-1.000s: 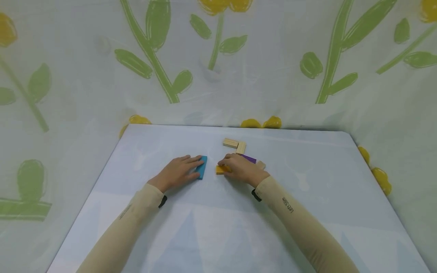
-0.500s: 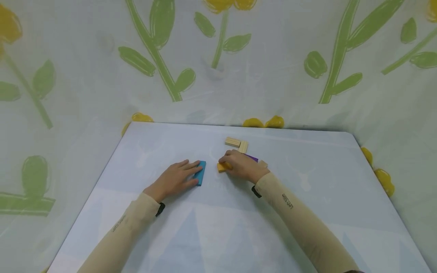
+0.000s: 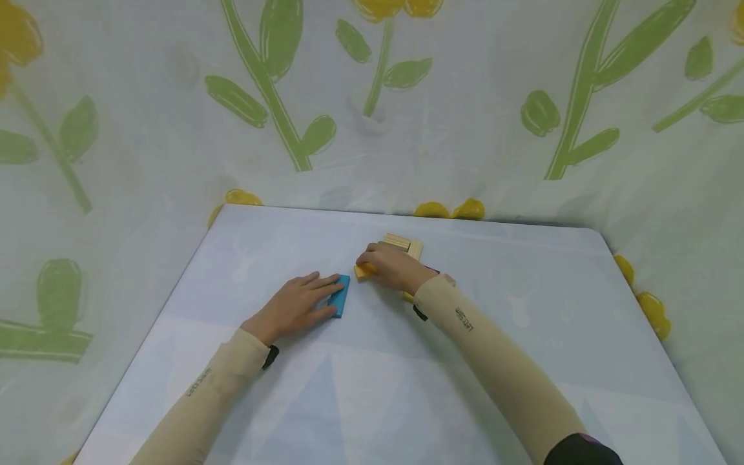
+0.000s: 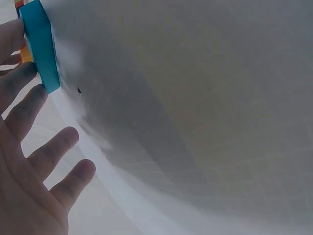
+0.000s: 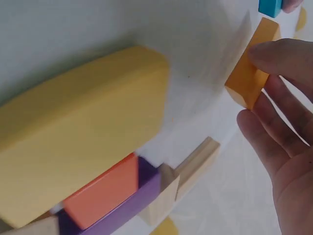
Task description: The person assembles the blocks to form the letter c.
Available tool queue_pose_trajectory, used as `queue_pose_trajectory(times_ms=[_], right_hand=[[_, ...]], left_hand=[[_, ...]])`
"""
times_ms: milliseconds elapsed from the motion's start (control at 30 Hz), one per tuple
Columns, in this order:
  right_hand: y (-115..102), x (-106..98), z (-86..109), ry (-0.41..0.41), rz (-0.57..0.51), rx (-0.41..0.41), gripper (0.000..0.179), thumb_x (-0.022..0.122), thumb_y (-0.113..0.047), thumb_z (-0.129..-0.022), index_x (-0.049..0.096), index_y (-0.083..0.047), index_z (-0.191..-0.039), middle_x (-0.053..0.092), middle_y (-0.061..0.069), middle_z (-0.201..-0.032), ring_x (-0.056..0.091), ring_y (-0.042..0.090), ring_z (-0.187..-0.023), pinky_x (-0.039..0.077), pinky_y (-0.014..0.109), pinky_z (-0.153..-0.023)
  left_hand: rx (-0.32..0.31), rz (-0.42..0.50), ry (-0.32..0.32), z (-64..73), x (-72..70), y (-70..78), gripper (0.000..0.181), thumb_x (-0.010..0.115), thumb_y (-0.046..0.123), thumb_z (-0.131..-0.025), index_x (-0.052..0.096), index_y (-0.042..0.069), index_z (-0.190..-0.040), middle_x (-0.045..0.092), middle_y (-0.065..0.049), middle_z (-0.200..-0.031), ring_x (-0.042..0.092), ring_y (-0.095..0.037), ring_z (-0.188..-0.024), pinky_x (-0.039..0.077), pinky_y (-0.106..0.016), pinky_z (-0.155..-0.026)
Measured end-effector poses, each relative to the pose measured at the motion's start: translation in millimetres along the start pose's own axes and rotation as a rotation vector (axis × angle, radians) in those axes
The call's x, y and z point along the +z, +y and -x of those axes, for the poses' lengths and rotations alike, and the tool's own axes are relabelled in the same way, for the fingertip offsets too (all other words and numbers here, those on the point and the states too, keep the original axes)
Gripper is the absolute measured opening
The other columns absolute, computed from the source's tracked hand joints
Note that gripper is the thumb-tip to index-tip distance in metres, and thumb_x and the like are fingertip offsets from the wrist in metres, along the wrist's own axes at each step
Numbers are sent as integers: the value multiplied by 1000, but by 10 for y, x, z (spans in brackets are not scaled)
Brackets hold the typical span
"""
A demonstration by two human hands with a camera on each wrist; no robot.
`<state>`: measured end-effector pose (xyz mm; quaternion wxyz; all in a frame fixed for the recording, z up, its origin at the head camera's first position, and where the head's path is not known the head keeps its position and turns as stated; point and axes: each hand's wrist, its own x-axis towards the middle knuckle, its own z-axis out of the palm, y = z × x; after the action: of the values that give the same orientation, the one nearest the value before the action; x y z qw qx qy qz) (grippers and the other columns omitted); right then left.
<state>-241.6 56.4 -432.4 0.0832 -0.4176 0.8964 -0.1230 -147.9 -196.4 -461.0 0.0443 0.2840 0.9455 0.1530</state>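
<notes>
My left hand (image 3: pixel 293 300) lies with its fingers fairly straight, the fingertips and thumb touching a blue block (image 3: pixel 340 298) on the table. In the left wrist view that teal-blue block (image 4: pixel 41 46) is at the upper left, with two fingertips and the thumb at its edge and the other fingers spread. My right hand (image 3: pixel 395 266) pinches an orange block (image 3: pixel 363 272) between thumb and fingers, just beyond and to the right of the blue one. The right wrist view shows the orange block (image 5: pixel 252 63) tilted under the thumb, one end close to the blue block (image 5: pixel 270 7).
Beneath the right forearm a yellow block (image 3: pixel 409 297) peeks out; it looms large in the right wrist view. Beside it are a red-orange block (image 5: pixel 105 191), a purple block (image 5: pixel 122 210) and plain wooden blocks (image 5: pixel 198 166). The table's back edge (image 3: pixel 349 212) meets a flower-patterned cloth (image 3: pixel 453 142).
My right hand has moved left and slightly away from me with the orange block, uncovering the yellow block. The blue block shifted slightly towards me under my left hand, then stayed still.
</notes>
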Motion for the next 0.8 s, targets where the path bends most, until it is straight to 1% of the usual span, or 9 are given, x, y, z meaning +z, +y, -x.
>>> queue_pose_trajectory(times_ms=[100,300,400,667,800], right_hand=[[5,13,-96,-5,3,-1,31,72,-8,-95,71,-9,-125,67,7,-123,61,21,-115,48,30,-103],[22,48,-202,-40,-13,35,32,71,-9,-96,70,-10,-128,65,6,-126,59,21,-119,47,30,-105],[14,40,-225,-59,-23,55,33,71,-10,-96,69,-12,-129,64,5,-129,58,20,-121,46,30,-107],[-19,37,-266,-72,-62,75,35,70,-9,-96,68,-13,-132,62,5,-133,55,21,-124,43,30,-110],[-19,43,-246,-71,-87,116,37,70,-8,-96,67,-13,-133,59,7,-136,54,22,-127,42,33,-112]], left_hand=[[-11,1,-6,1,-6,-24,59,62,44,-100,50,19,-152,42,-3,-158,39,-46,-142,34,-63,-113],[-28,9,-15,16,-2,-49,59,61,45,-100,49,20,-152,42,-2,-159,38,-45,-143,32,-62,-114],[-19,10,-13,13,-11,-46,58,62,44,-100,50,20,-152,42,-2,-159,38,-45,-143,32,-62,-114],[-3,5,-10,-4,-45,-36,58,63,42,-100,52,18,-151,43,-3,-158,39,-45,-142,33,-62,-113],[-7,5,-17,-6,-45,-32,57,62,43,-100,52,18,-151,43,-3,-158,39,-45,-142,33,-62,-114]])
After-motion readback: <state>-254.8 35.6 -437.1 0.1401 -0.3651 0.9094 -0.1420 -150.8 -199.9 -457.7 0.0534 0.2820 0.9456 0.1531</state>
